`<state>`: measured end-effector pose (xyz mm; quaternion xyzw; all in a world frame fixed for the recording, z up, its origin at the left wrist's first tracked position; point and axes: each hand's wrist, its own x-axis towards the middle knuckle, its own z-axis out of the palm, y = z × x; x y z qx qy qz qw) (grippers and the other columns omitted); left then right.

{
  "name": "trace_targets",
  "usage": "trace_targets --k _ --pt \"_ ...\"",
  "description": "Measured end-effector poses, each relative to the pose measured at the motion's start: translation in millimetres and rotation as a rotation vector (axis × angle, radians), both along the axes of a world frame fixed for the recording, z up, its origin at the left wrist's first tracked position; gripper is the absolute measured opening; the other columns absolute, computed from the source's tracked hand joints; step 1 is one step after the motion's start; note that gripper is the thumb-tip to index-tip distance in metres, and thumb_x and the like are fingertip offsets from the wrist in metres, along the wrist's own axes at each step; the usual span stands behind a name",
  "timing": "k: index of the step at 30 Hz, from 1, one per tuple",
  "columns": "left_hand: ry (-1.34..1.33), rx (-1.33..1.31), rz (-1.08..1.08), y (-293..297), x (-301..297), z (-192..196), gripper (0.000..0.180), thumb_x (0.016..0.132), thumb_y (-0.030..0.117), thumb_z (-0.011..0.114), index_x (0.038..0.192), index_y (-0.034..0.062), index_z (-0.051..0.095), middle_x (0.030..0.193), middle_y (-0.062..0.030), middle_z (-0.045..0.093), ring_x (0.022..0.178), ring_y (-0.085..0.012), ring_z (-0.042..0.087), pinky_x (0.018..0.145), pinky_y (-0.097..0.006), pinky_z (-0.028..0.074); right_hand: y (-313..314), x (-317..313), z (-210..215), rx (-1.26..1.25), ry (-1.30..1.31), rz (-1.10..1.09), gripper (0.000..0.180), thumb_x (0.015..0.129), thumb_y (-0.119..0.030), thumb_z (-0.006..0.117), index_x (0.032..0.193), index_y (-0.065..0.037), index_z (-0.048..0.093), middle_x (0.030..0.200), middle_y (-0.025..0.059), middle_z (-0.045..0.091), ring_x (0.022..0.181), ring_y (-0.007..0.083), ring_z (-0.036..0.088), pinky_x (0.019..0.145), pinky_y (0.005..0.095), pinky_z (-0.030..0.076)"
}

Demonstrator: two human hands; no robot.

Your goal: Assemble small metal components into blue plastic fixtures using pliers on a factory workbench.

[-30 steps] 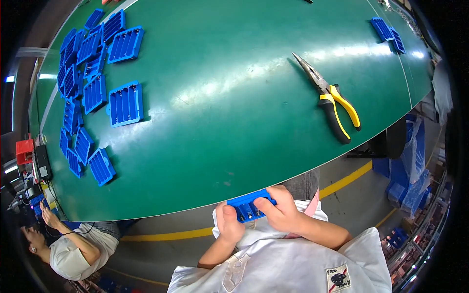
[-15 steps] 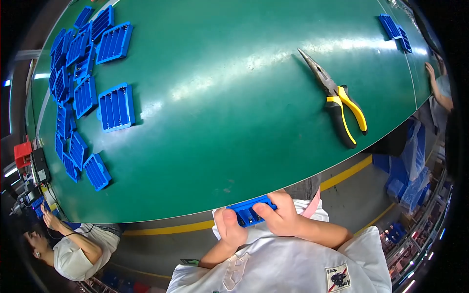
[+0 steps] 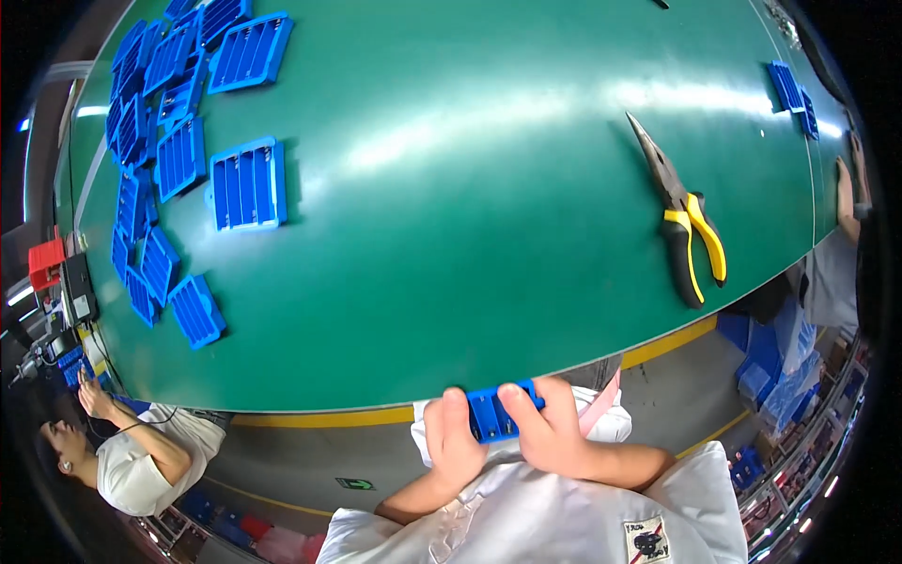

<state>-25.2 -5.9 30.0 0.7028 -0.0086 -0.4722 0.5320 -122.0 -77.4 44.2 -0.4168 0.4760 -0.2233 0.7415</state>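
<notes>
Below the near edge of the green table [image 3: 451,310], I have both hands closed on one blue slotted tray [image 3: 496,414], left hand [image 3: 453,449] on its left end with the thumb up, right hand [image 3: 554,434] over its right side, held just off the table in front of my chest. Compared with a second ago the piece sits in the same spot, only turned slightly between my fingers, so I judge I am checking or working it. Pliers [image 3: 684,221] with yellow handles lie far right, untouched; loose blue trays [image 3: 246,183] crowd the far left.
</notes>
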Motion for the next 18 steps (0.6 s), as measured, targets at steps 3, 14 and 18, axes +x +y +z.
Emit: trace_targets --k 3,14,18 --pt "0.115 -0.233 -0.131 4.9 19.2 -13.9 0.037 0.101 0.032 0.048 0.104 -0.0029 0.059 0.092 -0.0077 0.062 0.080 -0.0100 0.055 0.066 -0.028 0.045 -3.1 3.8 -10.8 -0.100 -0.042 -0.039 0.018 0.096 -0.015 0.057 0.095 0.002 0.061 0.072 0.0055 0.059 0.064 0.0105 0.052 0.057 0.0287 0.043" --pt "0.129 -0.522 -0.428 17.2 47.9 -13.1 0.034 0.067 -0.009 0.078 0.097 -0.0054 0.062 0.097 -0.0202 0.067 0.088 -0.0264 0.066 0.078 -0.037 0.054 8.5 -41.0 -50.8 -0.239 -0.410 -0.114 0.050 0.096 -0.038 0.053 0.123 0.004 0.052 0.117 0.0145 0.055 0.098 0.0218 0.057 0.080 0.0335 0.046" --pt "0.356 -0.770 -0.175 1.6 17.7 -37.6 0.030 0.073 0.000 0.077 0.093 -0.0005 0.055 0.101 -0.0191 0.063 0.095 -0.0309 0.062 0.081 -0.041 0.052 15.5 -38.4 -70.8 -0.310 -0.428 -0.087 0.065 0.091 -0.041 0.061 0.136 0.003 0.042 0.131 0.0156 0.047 0.116 0.0271 0.050 0.089 0.0374 0.045"
